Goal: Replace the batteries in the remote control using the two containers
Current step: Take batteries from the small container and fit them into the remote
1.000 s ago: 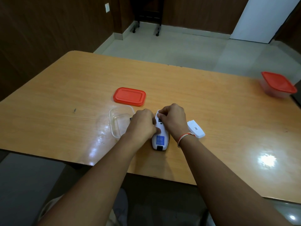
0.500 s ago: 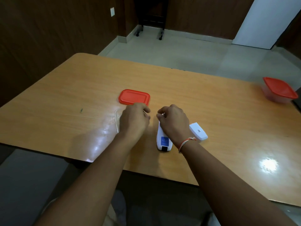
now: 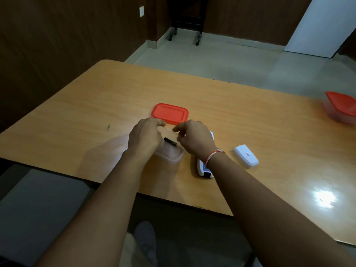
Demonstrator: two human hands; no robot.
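Battery [image 3: 170, 141] sits dark between both hands, over the clear container [image 3: 170, 154]. Left hand [image 3: 144, 136] and right hand [image 3: 194, 138] hover with curled fingers; whether either pinches it, can't tell. Remote [image 3: 204, 168] lies under the right wrist, red lid [image 3: 170, 113] behind.

Dim room — glare patch on table [image 3: 325, 196] rt; hands motion-blurred, edges warped.

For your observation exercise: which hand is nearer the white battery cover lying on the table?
Right. The right hand is just left of the battery cover, over the remote; the left hand is farther left, beyond it.
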